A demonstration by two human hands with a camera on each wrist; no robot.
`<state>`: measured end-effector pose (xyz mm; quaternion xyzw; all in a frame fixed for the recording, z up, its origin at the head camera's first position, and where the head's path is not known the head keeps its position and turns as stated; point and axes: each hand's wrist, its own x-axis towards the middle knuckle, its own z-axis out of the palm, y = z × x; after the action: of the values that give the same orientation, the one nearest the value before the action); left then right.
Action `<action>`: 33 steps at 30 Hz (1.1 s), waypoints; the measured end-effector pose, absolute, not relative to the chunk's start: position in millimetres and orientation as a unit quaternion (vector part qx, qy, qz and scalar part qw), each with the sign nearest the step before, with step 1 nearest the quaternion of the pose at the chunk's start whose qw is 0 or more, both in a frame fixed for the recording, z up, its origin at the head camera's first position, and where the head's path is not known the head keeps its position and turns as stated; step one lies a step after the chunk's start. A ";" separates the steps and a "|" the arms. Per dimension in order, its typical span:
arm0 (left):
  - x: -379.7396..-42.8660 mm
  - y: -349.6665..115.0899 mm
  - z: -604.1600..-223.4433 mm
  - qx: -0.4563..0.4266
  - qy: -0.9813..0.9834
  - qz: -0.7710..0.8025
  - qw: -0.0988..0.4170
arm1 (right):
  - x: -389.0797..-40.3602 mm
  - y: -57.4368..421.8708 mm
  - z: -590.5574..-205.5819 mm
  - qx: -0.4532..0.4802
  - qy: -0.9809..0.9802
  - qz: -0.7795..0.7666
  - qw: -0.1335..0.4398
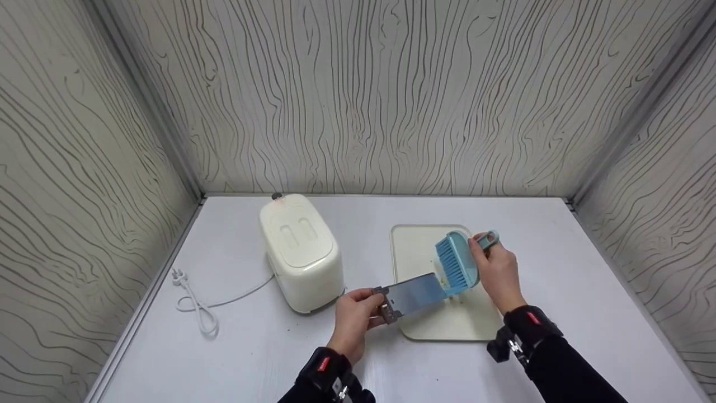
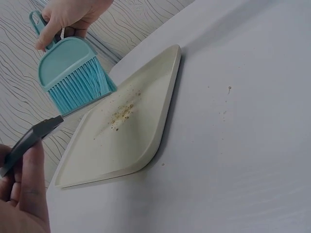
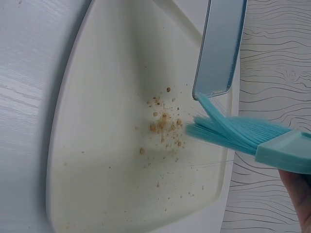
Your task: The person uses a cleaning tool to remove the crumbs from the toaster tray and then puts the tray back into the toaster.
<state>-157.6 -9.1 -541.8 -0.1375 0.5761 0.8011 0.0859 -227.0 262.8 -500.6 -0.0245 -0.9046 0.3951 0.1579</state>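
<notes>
Plainly turquoise, the round-backed brush point(image 1: 464, 258).

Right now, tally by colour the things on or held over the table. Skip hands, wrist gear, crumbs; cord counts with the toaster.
Blue: 1 (brush)
Cream: 2 (toaster, tray)
Grey: 1 (metal plate)
Total: 4

A booth-like work enclosure, with wood-grain-patterned panels point(image 1: 358, 101) on three sides, grey corner posts point(image 1: 144, 99) and a white tabletop point(image 1: 235, 350).
</notes>
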 end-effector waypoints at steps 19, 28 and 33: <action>-157.5 -7.0 -542.6 -0.132 0.568 0.807 0.086 | -224.1 261.6 -481.0 -0.039 -0.871 0.438 0.221; -157.0 -6.8 -543.0 -0.134 0.579 0.799 0.093 | -217.9 242.4 -461.8 -0.013 -0.850 0.473 0.232; -156.5 -6.8 -542.7 -0.136 0.581 0.797 0.096 | -212.0 222.9 -453.3 0.026 -0.839 0.490 0.234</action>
<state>-156.5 -6.8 -542.7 -0.1364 0.5811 0.7966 0.0955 -212.0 222.9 -453.3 0.0257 -0.8394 0.4897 0.2344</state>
